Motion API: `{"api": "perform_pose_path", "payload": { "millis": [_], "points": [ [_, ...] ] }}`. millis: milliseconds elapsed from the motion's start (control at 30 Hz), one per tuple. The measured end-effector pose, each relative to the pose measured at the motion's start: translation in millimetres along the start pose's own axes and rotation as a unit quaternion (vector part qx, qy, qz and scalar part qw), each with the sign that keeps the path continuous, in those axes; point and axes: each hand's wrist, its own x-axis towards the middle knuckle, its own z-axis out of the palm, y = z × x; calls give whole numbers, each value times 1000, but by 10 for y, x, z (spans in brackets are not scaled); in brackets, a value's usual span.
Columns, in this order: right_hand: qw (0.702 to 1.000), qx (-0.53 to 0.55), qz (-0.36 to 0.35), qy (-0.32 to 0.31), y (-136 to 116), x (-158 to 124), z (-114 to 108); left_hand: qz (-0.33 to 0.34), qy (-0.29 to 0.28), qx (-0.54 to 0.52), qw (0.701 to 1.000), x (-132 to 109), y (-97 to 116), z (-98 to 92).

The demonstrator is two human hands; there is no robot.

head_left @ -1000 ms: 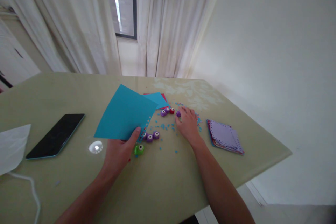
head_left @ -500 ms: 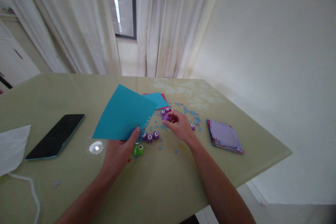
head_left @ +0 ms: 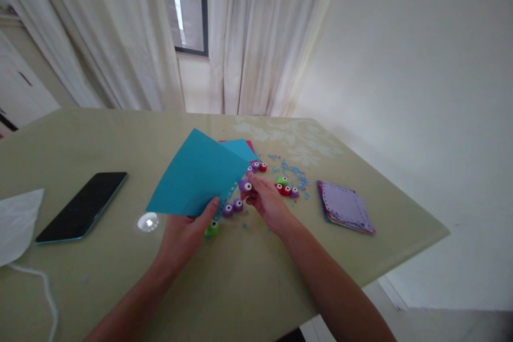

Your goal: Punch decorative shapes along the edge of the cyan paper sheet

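Note:
My left hand (head_left: 188, 235) grips a blue sheet of paper (head_left: 196, 173) by its lower right part, thumb on top. A row of small punched holes runs along the sheet's right edge. In my right hand (head_left: 266, 200), a small purple craft punch (head_left: 245, 186) is pinched between thumb and fingers, close to that holed edge. I cannot tell whether the paper sits in the punch's slot. Below the sheet stand purple punches (head_left: 228, 210) and a green punch (head_left: 212, 228), partly covered by my left hand. Red punches (head_left: 286, 191) and another green punch (head_left: 282, 180) stand beyond my right hand.
Blue and red sheets (head_left: 240, 148) lie behind the held paper. Tiny paper bits (head_left: 294, 171) are scattered at the back right. A stack of hole-edged paper squares (head_left: 344, 207) lies on the right. At left are a dark tablet or phone (head_left: 84, 207), white paper (head_left: 18, 224) and a white cable (head_left: 46, 283).
My right hand has moved left and nearer with the purple punch, up to the sheet's edge. The sheet has shifted slightly right. Red and green punches once behind the right hand now show.

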Motion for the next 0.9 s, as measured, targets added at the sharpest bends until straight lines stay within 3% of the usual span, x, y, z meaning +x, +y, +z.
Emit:
{"api": "perform_pose_path", "payload": {
  "millis": [900],
  "points": [
    [996,91,-25,2,56,27,21,5,-28,20,999,5,15,-3]
  ]
}}
